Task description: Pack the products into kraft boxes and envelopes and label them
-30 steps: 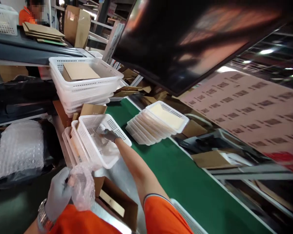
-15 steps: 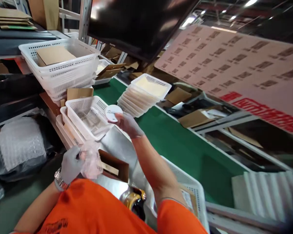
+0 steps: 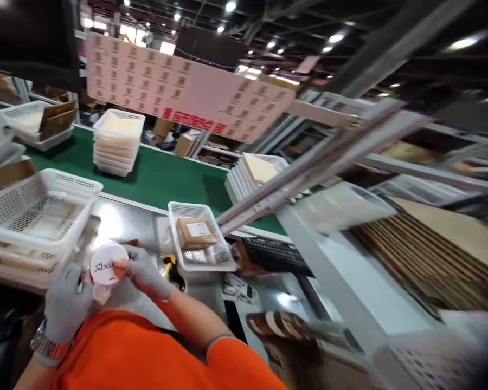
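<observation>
My right hand (image 3: 144,273), in a grey glove with bare fingertips showing, is closed on the edge of a round white container (image 3: 102,265) with dark lettering on its face. Close beside it, my left hand (image 3: 67,300), gloved and with a metal watch at the wrist, is closed on a crumpled pinkish clear plastic wrap (image 3: 101,294). The wrap lies just below and partly behind the container. Whether the container touches the wrap, I cannot tell. A white perforated basket (image 3: 71,181) with a clear packet inside stands ahead of my left hand.
A white basket (image 3: 174,216) holding a cardboard box (image 3: 195,233) sits to the right, with a yellow tape dispenser (image 3: 169,268) beside it. Stacked trays (image 3: 117,143) stand on the green belt (image 3: 166,176). A metal post (image 3: 309,168), keyboard (image 3: 274,254) and flattened cardboard (image 3: 431,260) are farther right.
My view has swung to the right. My right hand has brought the round container back from over the basket to beside my left hand and the plastic wrap.
</observation>
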